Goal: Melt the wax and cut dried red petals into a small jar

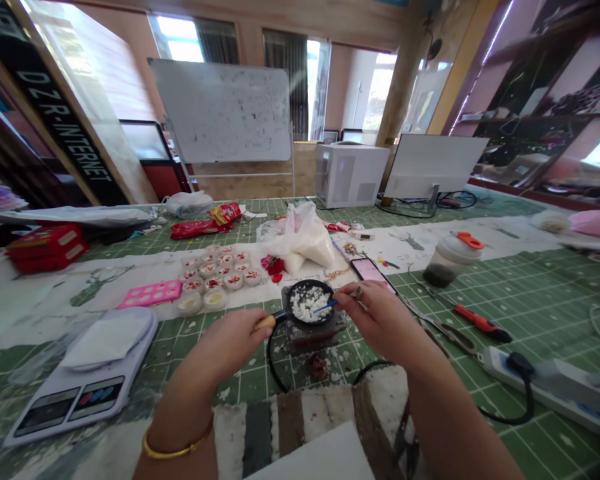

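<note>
A small black frying pan (293,313) rests on a little electric hot plate (315,339) in the middle of the table. White flakes (307,303) lie inside the pan, some in clumps. My left hand (237,340) is closed round the end of the pan's wooden handle (266,323), to the left of the pan. In the fingers of my right hand (370,313) is a thin blue stick (326,306), its tip among the flakes. Whatever the far end of the stick looks like is mostly hidden by my fingers.
Several small cups with red bits (224,270) and a pink mould (150,293) stand left of a bag of white flakes (310,233). A kitchen scale (95,360) is nearer left. Scissors (450,333), a red screwdriver (483,323), a phone (373,272) and a power strip (555,387) lie right.
</note>
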### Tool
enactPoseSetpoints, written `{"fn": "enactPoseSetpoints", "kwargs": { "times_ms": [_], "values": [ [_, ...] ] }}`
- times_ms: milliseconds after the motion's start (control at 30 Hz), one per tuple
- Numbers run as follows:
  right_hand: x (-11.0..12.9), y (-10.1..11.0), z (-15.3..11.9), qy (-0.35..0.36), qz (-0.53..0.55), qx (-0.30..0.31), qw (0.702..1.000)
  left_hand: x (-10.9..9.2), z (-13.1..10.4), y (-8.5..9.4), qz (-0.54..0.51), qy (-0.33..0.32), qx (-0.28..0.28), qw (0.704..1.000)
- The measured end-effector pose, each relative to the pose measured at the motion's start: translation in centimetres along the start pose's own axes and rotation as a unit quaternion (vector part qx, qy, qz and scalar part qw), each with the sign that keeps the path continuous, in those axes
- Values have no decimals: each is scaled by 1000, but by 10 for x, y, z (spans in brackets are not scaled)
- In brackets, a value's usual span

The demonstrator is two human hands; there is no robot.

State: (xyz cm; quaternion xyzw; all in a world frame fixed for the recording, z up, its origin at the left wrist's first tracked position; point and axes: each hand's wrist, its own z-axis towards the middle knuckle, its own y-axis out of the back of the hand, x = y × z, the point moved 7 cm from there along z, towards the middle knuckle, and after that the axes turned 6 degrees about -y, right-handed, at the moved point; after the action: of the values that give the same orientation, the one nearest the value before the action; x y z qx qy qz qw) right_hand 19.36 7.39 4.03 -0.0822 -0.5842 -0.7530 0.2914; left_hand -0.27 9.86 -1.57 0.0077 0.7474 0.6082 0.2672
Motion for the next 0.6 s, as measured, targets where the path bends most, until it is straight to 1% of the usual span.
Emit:
{"fn": "enactPoseSetpoints", "kwargs": {
  "times_ms": [100,133,200,300,367,467,533,600],
  "values": [
    [4,-6,0,29,13,34,999,-1,-1,1,1,-3,-2,1000],
    [3,-8,2,28,5,40,999,-1,-1,1,0,-4,-3,1000],
    [-4,-8,5,-1,-31,25,999,-1,-2,1,-2,-2,-2,1000],
    [-12,0,6,-42,-80,-13,996,0,-1,0,-3,2,0,1000],
    [-9,1,4,-28,-81,-11,996,0,-1,0,-1,4,-1,1000],
    [0,-3,2,17,-59,17,998,1,-1,0,-1,4,-5,1000],
    [0,-4,2,9,-61,19,998,1,-1,0,-2,6,-4,1000],
    [-4,-3,4,-21,-77,5,997,0,-1,0,-3,9,-1,1000]
  ]
}}
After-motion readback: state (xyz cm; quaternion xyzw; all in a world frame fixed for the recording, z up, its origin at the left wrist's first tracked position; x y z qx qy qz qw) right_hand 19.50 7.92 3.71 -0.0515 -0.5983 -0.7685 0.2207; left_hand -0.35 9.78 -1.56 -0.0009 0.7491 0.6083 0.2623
